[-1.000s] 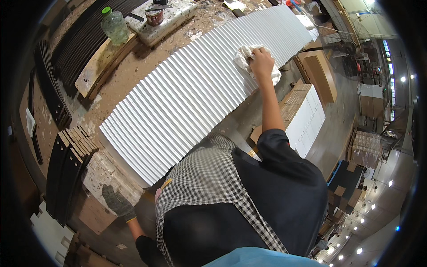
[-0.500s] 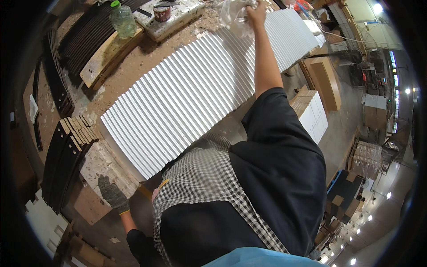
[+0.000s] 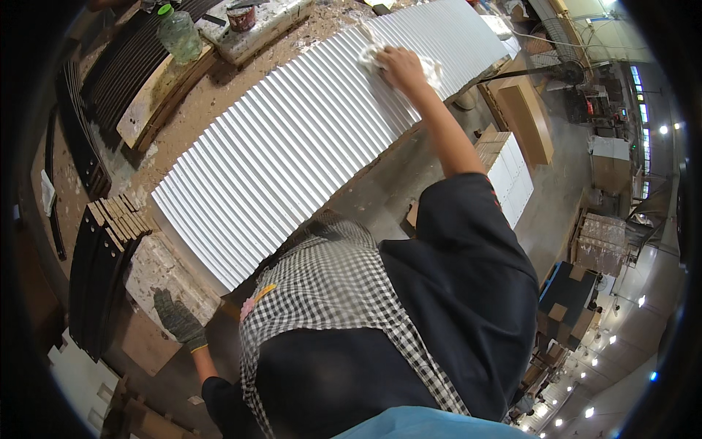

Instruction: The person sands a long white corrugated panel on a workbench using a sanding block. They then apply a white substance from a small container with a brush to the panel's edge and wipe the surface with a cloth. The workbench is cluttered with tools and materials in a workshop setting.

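Note:
A long row of white slats [image 3: 267, 154] lies side by side across the bench, running from near left to far right. My bare right hand [image 3: 402, 69] is closed on a crumpled white cloth [image 3: 371, 54] and presses it onto the slats toward their far end. My left hand [image 3: 179, 319], in a dark grey knitted glove, rests with its fingers stretched out on a paint-smeared pale board [image 3: 162, 274] at the near left. Nothing shows in that left hand.
Dark curved slats [image 3: 102, 278] stand stacked beside the pale board. Farther back are a greenish plastic bottle [image 3: 179, 36] with a green cap, and a paint-stained cup [image 3: 241, 17] on a white block [image 3: 267, 29]. White-faced boards [image 3: 508, 179] are stacked at the right.
My right hand has come down and nearer with the cloth, from above the slats onto them. My left hand stays on the pale board. The whole view has shifted slightly.

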`<state>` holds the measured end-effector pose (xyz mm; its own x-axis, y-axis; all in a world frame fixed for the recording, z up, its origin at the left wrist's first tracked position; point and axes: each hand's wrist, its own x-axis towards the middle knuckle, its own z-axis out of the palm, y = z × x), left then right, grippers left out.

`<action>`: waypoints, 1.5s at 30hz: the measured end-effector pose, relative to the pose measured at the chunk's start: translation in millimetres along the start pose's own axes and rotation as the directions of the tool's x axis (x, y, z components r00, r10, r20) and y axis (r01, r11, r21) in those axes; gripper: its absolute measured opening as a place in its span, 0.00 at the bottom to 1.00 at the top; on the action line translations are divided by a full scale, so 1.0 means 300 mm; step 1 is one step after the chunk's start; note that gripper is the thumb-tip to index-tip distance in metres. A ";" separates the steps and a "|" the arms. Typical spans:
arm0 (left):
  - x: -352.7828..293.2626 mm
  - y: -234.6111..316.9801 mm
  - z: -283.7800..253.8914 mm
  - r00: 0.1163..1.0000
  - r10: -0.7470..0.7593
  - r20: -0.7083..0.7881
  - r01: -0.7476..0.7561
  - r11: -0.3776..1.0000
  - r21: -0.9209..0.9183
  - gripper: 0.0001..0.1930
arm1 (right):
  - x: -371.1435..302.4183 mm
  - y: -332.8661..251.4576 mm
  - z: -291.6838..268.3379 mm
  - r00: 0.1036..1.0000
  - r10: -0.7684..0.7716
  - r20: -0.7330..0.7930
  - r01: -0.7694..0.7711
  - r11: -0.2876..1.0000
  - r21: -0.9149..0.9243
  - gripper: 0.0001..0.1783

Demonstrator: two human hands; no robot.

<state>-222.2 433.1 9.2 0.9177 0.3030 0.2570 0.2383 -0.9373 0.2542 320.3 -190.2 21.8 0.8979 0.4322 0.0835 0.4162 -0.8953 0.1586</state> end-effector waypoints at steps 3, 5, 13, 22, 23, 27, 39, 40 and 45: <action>-0.023 -0.016 0.017 1.000 -0.015 0.000 0.015 1.000 -0.005 0.19 | -0.172 0.073 -0.098 0.985 -0.076 0.156 0.078 0.997 -0.005 0.16; 0.015 0.029 -0.010 0.998 0.070 0.000 -0.070 0.997 0.037 0.19 | -0.253 0.102 -0.179 0.894 0.018 0.447 0.024 0.996 -0.088 0.14; 0.029 0.015 0.001 1.000 0.007 -0.006 -0.007 1.000 -0.028 0.18 | -0.361 0.060 -0.130 0.925 0.378 -0.023 -0.362 0.901 0.239 0.19; 0.020 0.039 -0.020 1.000 0.017 -0.013 -0.017 1.000 0.002 0.18 | -0.104 -0.045 0.028 0.895 0.420 -0.148 -0.409 0.907 0.096 0.08; 0.032 0.058 -0.023 1.000 0.011 -0.014 -0.011 1.000 0.007 0.18 | -0.025 -0.056 0.040 0.898 0.412 -0.155 -0.400 0.910 0.105 0.08; -0.006 0.003 -0.003 1.000 -0.029 0.005 0.029 0.999 -0.037 0.20 | 0.282 -0.114 0.095 0.908 0.402 -0.119 -0.389 0.914 0.115 0.11; -0.007 -0.023 0.024 0.998 -0.060 0.021 0.060 0.998 -0.013 0.19 | 0.082 0.069 0.041 0.975 0.222 0.020 -0.223 0.962 0.157 0.19; -0.011 -0.023 0.023 0.998 -0.060 0.031 0.060 0.998 0.003 0.19 | -0.010 0.083 0.030 0.966 0.247 0.081 -0.256 0.956 0.142 0.19; 0.000 0.015 -0.008 1.000 -0.015 0.021 0.013 0.998 0.055 0.19 | -0.267 0.119 -0.225 0.732 0.446 0.515 -0.466 0.879 -0.098 0.21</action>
<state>-221.9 429.3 12.4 0.9205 0.3130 0.2340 0.2679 -0.9413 0.2056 253.6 -249.6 87.2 0.9165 -0.1384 -0.3753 -0.0670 -0.9781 0.1969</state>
